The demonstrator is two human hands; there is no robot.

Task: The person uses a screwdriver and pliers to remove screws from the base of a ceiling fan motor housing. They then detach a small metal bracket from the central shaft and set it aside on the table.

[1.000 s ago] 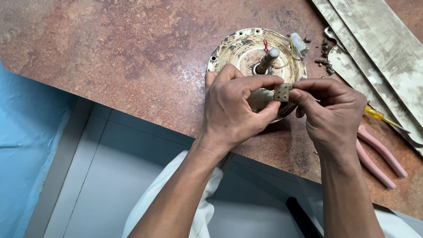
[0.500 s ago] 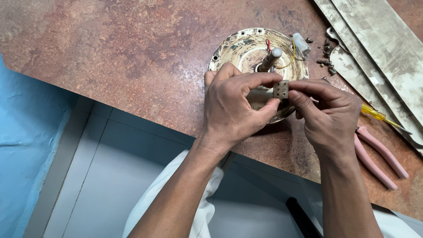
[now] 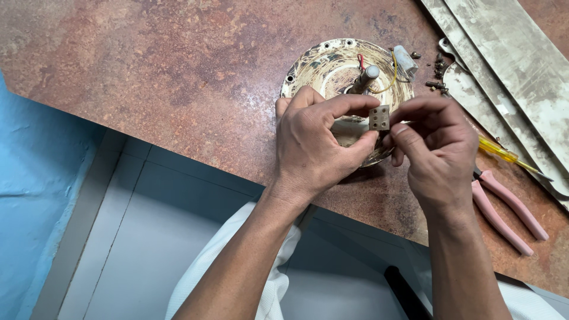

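Observation:
A small beige terminal block point(image 3: 379, 118) with several holes is pinched between the fingers of my left hand point(image 3: 320, 142) and my right hand point(image 3: 435, 148). Both hands hover over the near rim of a round, dirty cream fan motor housing point(image 3: 323, 65) that lies on the brown table. A metal shaft point(image 3: 364, 78) stands at the housing's middle, with red and yellow wires point(image 3: 388, 74) curling beside it. My palms hide the housing's near part.
Worn grey fan blades point(image 3: 510, 59) lie at the back right. A yellow-handled screwdriver point(image 3: 504, 155) and pink-handled pliers point(image 3: 510, 207) rest right of my right hand. Small screws point(image 3: 437, 70) sit near the blades. The table edge point(image 3: 178, 153) runs diagonally below my wrists.
The terminal block has been turned a little between my fingertips and my right fingers have shifted on it. Both hands stay over the housing.

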